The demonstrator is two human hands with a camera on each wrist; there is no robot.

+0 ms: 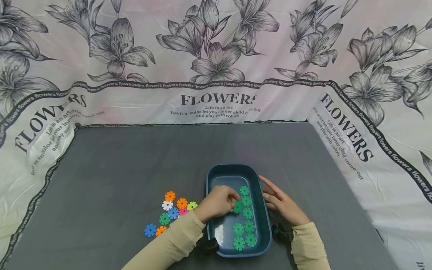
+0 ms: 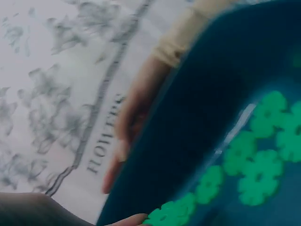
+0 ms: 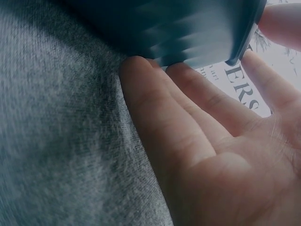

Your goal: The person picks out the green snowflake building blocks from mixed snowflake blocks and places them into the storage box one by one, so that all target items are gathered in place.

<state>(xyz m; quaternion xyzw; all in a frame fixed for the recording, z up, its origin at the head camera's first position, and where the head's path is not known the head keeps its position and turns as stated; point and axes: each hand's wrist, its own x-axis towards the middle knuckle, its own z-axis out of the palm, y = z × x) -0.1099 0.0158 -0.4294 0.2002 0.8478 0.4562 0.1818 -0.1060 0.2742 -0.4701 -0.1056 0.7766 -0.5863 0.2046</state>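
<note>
A blue tray [image 1: 212,183] rests on the grey cloth, with several green notched flower-shaped discs [image 1: 248,213] lying along its right side. My left hand [image 1: 217,202] reaches over the tray's left wall, fingers bent, and pinches a green disc [image 1: 237,207] at its fingertips. In the left wrist view its thumb tip [image 2: 136,219] meets a green disc [image 2: 164,214]; the other fingers are hidden. Beside the tray's right wall is my right hand [image 1: 287,206]. Its fairly straight fingers [image 3: 155,103] touch the tray's outer side in the right wrist view.
Left of the tray lies a loose group of discs: orange [image 1: 170,195], white [image 1: 167,205], blue [image 1: 150,230], green [image 1: 165,218], pink [image 1: 183,211] and yellow [image 1: 192,205]. My left sleeve [image 1: 172,240] covers part of it. A flower-printed cloth [image 1: 216,105] borders the grey surface.
</note>
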